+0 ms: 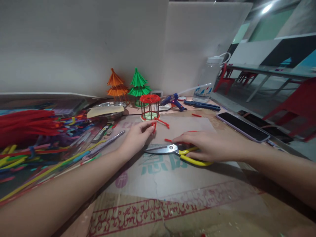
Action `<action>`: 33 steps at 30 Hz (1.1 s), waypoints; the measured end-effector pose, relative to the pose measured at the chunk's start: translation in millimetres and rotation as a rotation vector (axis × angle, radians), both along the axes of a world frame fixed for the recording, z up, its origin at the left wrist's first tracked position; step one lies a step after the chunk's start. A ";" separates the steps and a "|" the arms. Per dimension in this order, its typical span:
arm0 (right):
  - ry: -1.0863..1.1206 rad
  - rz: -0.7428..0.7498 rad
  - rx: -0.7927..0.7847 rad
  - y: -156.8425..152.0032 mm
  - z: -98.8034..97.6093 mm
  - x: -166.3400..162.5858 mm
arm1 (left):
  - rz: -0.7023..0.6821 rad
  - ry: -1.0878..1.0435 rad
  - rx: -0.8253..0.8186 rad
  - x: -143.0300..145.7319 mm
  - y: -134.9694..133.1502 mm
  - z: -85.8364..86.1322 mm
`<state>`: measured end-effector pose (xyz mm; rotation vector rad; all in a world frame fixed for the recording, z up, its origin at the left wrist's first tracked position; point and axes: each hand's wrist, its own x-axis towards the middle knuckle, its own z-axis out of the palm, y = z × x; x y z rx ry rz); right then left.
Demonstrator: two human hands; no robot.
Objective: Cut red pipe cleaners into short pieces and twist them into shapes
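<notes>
Thumb and fingers of my left hand [138, 135] pinch a short red fuzzy stick [154, 127], beside another red piece [161, 123]. Scissors with yellow handles [196, 161] lie flat on the covered table, blades closed and pointing left. My right hand [203, 144] is closed over the handles, its fingers on the far side and the thumb on the near side. Its fingertips come close to a short red stick [168, 140]. Behind my left hand stands a small round frame [150, 107] with a red top, brown posts and a pale base.
An orange tiered model [115, 82] and a green one [138, 84] stand at the back. Right of them are a blue glue gun [172, 100], blue pliers-like tool [202, 105], water bottle [204, 79] and phone [243, 126]. Bundles of colored fuzzy sticks [27, 125] fill the left.
</notes>
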<state>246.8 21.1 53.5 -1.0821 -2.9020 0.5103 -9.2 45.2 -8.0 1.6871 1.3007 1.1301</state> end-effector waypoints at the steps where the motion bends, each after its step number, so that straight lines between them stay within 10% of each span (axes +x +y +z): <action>1: -0.012 0.029 -0.001 -0.5 -0.1 1.0 | -0.001 0.001 -0.006 0.6 -0.7 1.3; 13: 0.037 -0.152 0.403 30.3 10.5 -16.9 | -0.066 -0.192 -0.123 6.4 -6.4 5.2; 24: -0.041 -0.204 0.435 93.3 -16.8 -66.2 | -0.108 -0.173 -0.156 7.8 -8.7 7.6; 33: 0.599 -0.213 -0.024 58.7 -18.5 -54.5 | -0.152 -0.083 -0.083 6.5 -9.4 10.6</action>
